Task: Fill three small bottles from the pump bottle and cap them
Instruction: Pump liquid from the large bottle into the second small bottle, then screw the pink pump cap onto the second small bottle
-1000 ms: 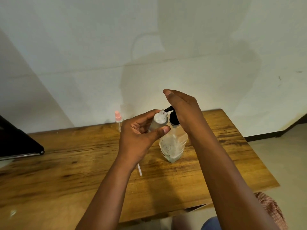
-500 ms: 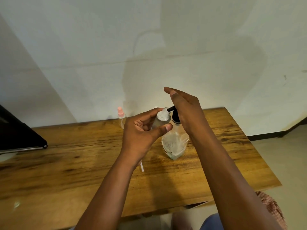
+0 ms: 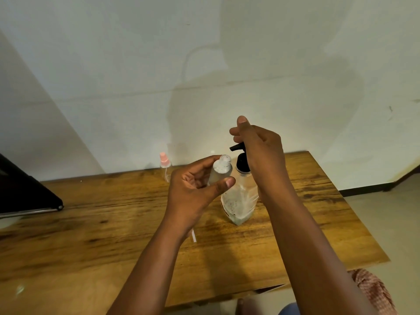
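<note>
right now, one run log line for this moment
step: filling | left hand: holds small bottle under spout | right hand: on pump bottle head | pink-capped bottle: on table

pump bottle (image 3: 239,201): clear, black pump, upright on table; small bottle (image 3: 220,170): uncapped, held beside spout; pink-capped bottle (image 3: 165,165): upright behind
</note>
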